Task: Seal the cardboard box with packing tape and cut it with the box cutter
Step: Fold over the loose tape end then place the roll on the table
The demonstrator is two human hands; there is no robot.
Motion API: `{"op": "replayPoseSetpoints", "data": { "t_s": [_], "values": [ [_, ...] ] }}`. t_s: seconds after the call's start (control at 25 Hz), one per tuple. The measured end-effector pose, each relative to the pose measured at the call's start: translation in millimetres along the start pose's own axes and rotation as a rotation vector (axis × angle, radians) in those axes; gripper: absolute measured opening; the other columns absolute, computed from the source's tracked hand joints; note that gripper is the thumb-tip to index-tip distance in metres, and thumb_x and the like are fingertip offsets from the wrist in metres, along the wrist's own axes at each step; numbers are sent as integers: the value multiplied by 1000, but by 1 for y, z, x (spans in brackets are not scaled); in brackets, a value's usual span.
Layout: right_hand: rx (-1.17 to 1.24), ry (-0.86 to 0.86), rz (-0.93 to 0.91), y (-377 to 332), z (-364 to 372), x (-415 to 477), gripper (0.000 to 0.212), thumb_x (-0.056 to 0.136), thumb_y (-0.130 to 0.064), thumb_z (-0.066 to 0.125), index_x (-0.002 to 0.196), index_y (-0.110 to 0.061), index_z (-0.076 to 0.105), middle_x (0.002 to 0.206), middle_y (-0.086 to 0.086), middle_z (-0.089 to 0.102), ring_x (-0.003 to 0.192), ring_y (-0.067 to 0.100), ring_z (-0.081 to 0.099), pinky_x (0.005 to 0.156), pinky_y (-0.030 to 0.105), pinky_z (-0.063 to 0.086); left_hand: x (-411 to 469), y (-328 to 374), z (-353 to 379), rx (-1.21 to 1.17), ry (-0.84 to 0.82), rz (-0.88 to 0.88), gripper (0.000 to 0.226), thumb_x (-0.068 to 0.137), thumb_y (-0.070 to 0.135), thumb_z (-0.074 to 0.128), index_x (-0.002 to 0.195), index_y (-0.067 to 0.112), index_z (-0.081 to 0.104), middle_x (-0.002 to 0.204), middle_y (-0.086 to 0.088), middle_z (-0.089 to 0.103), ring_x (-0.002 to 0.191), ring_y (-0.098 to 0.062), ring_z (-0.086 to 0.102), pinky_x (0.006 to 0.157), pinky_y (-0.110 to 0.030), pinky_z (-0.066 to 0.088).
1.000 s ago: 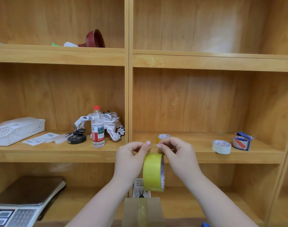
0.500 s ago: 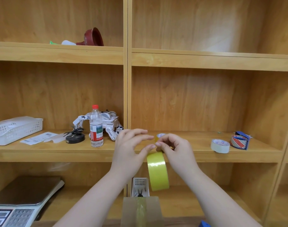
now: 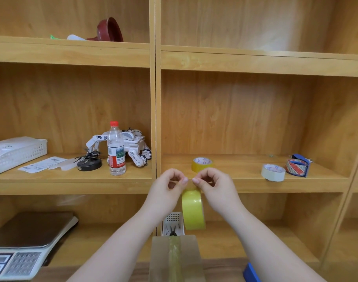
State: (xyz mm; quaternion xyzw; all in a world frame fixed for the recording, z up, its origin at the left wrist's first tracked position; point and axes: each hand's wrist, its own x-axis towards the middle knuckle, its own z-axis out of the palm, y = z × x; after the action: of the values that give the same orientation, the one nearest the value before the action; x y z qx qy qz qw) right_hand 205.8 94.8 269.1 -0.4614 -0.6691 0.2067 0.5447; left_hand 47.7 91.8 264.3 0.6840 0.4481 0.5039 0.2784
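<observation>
A yellow roll of packing tape [image 3: 193, 210] hangs upright in the air below my two hands. My left hand [image 3: 166, 188] and my right hand [image 3: 213, 186] pinch its top edge from either side, fingertips almost touching. Below it stands a cardboard box [image 3: 159, 259] with a strip of yellowish tape [image 3: 175, 259] running down the middle of its top. A blue object [image 3: 250, 271], possibly the box cutter, peeks in at the bottom edge, right of the box; most of it is out of frame.
Wooden shelves fill the view. The middle shelf carries a water bottle [image 3: 116, 149], a white toy robot [image 3: 133, 147], a white basket [image 3: 17, 152], paper labels, a yellow tape roll [image 3: 201, 164], a white roll [image 3: 272, 172] and a red-patterned roll [image 3: 297, 166]. A scale [image 3: 25, 241] sits lower left.
My left hand has closed its spread fingers and pinched the tape's top edge again. The roll hangs a little lower and more upright than before.
</observation>
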Motion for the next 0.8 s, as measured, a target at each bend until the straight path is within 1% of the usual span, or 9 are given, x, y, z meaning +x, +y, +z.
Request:
{"op": "replayPoseSetpoints", "data": {
  "t_s": [0.08,0.16,0.24,0.28,0.36,0.48,0.6,0.72,0.8],
  "values": [
    [20,-1,38,7,3,0,13,82,-12,68,70,-13,64,64,-7,60,56,-1,48,57,9,41,-3,-13,4,-89,-63,-175,38,80,48,66,113,36,52,83,2,58,73,-11,58,70,-24,49],
    [53,-21,83,12,5,1,12,83,-14,68,71,-12,64,64,-6,59,56,0,49,55,8,41,-2,-22,8,-166,-162,-359,57,73,56,69,123,36,49,88,-3,62,75,-15,64,70,-32,57],
    [88,-54,131,16,5,1,12,84,-16,68,74,-10,65,66,-4,59,59,4,49,55,11,42,-2,-28,15,-335,-212,-475,52,78,48,70,120,20,57,101,-10,70,79,-21,70,73,-38,59],
    [104,-69,154,17,6,0,13,84,-17,67,75,-8,65,66,-3,58,60,7,49,56,14,42,-1,-29,18,-400,-206,-511,47,80,43,70,116,14,61,104,-14,72,85,-25,71,79,-43,59],
    [124,-79,202,22,6,1,14,85,-19,67,77,-8,65,67,-5,57,62,9,50,61,19,43,0,-32,24,-507,-162,-548,36,85,32,68,109,6,67,102,-19,74,92,-31,71,88,-50,56],
    [90,0,232,35,5,3,13,83,-19,67,76,-9,65,78,-1,64,71,13,56,68,25,45,2,-38,34,-610,-80,-557,29,85,18,69,111,6,65,98,-17,75,96,-32,71,90,-51,54],
    [-85,105,212,55,7,0,13,80,-16,69,71,-7,64,91,4,63,85,14,59,72,21,41,3,-48,45,-576,-12,-515,32,82,9,71,112,14,59,87,-9,76,96,-33,69,93,-50,51],
    [-177,137,190,70,17,-8,16,78,-15,70,67,-8,61,86,4,60,78,10,55,66,20,38,-3,-57,57,-528,67,-447,31,84,3,66,110,14,54,72,-3,67,77,-23,62,81,-37,48],
    [-225,154,125,80,25,-13,17,77,-13,71,66,-11,58,82,3,58,77,8,54,68,23,38,-7,-63,62,-540,89,-382,26,86,-2,61,107,11,52,68,-3,62,66,-14,58,68,-25,47]
  ]
}}
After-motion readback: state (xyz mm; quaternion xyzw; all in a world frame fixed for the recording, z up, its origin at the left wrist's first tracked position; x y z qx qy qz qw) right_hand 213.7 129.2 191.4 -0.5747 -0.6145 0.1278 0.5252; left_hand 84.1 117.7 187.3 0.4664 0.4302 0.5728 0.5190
